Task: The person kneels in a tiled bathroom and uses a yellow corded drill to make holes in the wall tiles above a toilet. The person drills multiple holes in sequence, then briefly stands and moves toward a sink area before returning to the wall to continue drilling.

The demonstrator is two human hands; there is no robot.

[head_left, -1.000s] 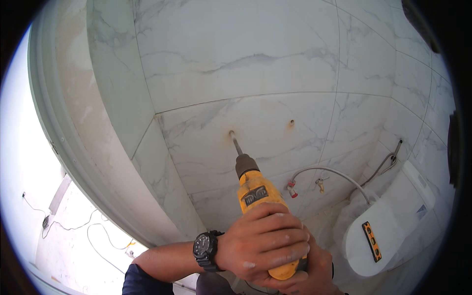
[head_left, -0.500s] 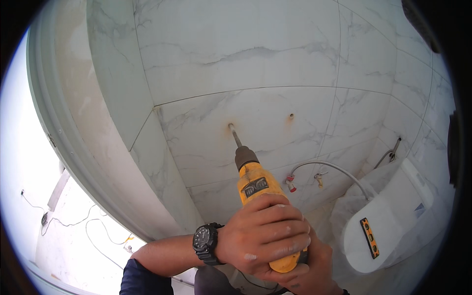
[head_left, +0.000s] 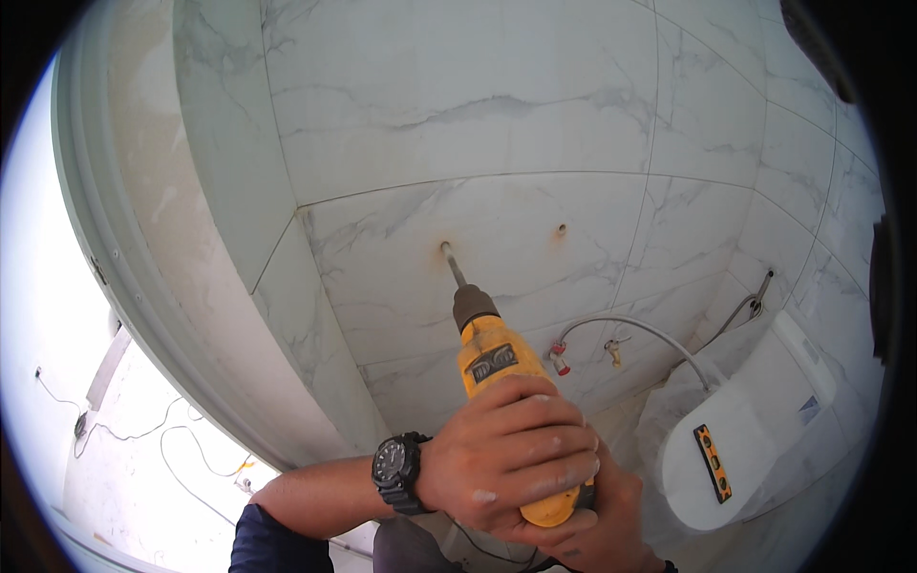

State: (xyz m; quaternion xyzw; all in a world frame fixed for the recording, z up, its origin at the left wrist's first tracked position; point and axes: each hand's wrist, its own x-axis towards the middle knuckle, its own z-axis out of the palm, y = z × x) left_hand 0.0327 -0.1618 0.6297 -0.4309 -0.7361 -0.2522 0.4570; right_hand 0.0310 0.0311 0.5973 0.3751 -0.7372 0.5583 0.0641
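A yellow hammer drill points up and away at the marbled wall tile. Its drill bit meets the tile at a hole ringed with brownish dust; the tip is inside or against it. My left hand, with a black watch on the wrist, wraps over the top of the drill body. Behind and below it, my right hand closes round the rear handle, its fingers partly hidden. A second drilled hole with brown dust is to the right of the bit.
Right of the drill, a red-handled valve feeds a grey flexible hose, beside a brass tap. A yellow-and-black spirit level lies on the white toilet lid. At left stands a door frame, with cables on the floor beyond.
The view has shifted slightly, so the wall and fittings sit a little differently. Both hands keep their grip on the drill, and its bit stays at the same hole.
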